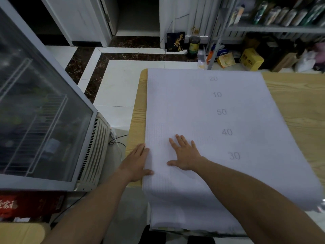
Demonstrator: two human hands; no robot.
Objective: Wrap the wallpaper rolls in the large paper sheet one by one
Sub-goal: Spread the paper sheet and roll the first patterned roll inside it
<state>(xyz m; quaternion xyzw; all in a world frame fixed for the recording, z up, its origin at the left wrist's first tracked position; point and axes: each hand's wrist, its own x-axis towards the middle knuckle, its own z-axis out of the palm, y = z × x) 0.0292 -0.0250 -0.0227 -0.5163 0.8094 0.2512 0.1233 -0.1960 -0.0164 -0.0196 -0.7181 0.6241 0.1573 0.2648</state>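
Observation:
A large white paper sheet (202, 111) with a faint grid and printed numbers lies spread over the wooden table (297, 103); its near end hangs over the table's front edge. My left hand (136, 164) lies flat at the sheet's left edge, its fingers on the wood and its thumb on the paper. My right hand (184, 154) presses flat on the sheet with the fingers spread. No wallpaper roll is in view.
A glass-door fridge (40, 120) stands close on the left, with cables on the floor beside it. Shelves with bottles (281, 14) and boxes (251, 59) stand beyond the table's far edge. A red box (26, 205) sits at the lower left.

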